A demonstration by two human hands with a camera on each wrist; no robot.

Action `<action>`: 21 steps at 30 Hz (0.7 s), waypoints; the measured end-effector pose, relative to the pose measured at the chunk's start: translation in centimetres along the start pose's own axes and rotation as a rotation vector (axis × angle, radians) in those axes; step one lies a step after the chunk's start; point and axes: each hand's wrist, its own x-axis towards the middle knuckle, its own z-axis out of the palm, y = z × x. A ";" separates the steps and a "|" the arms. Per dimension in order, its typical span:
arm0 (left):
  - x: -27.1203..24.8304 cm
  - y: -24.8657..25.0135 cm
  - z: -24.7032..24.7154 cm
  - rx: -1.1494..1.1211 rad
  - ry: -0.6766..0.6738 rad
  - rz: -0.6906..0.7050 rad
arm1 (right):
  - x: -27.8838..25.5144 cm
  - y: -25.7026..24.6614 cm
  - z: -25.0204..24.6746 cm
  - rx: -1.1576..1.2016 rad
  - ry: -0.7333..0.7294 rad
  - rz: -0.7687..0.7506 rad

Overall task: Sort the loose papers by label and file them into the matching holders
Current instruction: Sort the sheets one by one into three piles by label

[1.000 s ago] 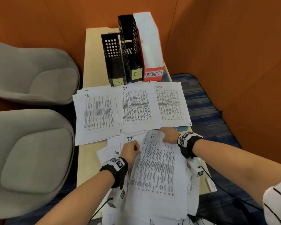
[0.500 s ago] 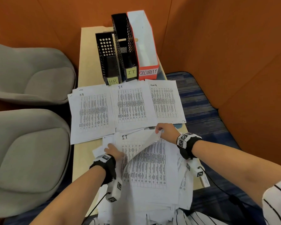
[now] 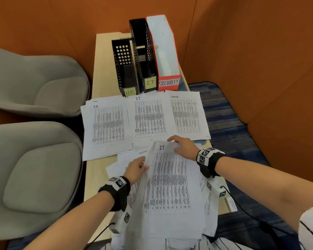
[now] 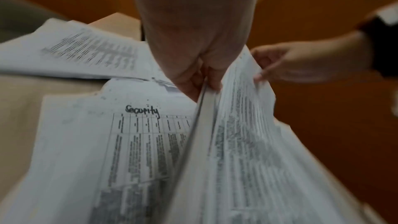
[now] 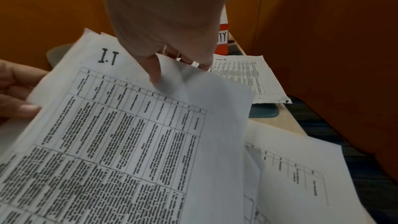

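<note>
A sheet marked IT (image 3: 168,181) (image 5: 133,125) is lifted off the loose stack near me. My right hand (image 3: 181,147) (image 5: 170,67) pinches its top right corner. At its left edge my left hand (image 3: 136,167) (image 4: 200,81) grips the sheet. Under it in the left wrist view lies a sheet marked Security (image 4: 120,142). Three sorted piles lie farther out: HR (image 3: 107,127), IT (image 3: 149,118), Security (image 3: 186,116). Behind them stand the HR holder (image 3: 125,69), the IT holder (image 3: 143,55) and the red Security holder (image 3: 164,51).
The narrow wooden table (image 3: 105,51) stands between two grey chairs (image 3: 34,83) on the left and an orange wall (image 3: 260,69) on the right. A dark blue pad (image 5: 263,110) peeks from under the Security pile. More loose sheets (image 5: 297,168) lie at the near right.
The right hand peeled one IT sheet's corner up and back, and now both hands hold an IT sheet raised off the stack. The left hand went left, then back to the sheet's edge.
</note>
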 end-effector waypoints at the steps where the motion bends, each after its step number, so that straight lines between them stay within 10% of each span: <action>1: 0.2 0.0 -0.3 -0.107 0.045 -0.026 | 0.3 -0.1 -0.2 -0.006 0.011 0.004; 9: 1.9 2.8 -2.3 -0.806 -0.077 -0.308 | 1.4 -1.5 -1.9 0.168 0.132 0.047; 21: 4.1 5.6 -2.1 -0.540 0.084 -0.271 | 0.7 -2.4 -1.6 0.220 0.159 -0.123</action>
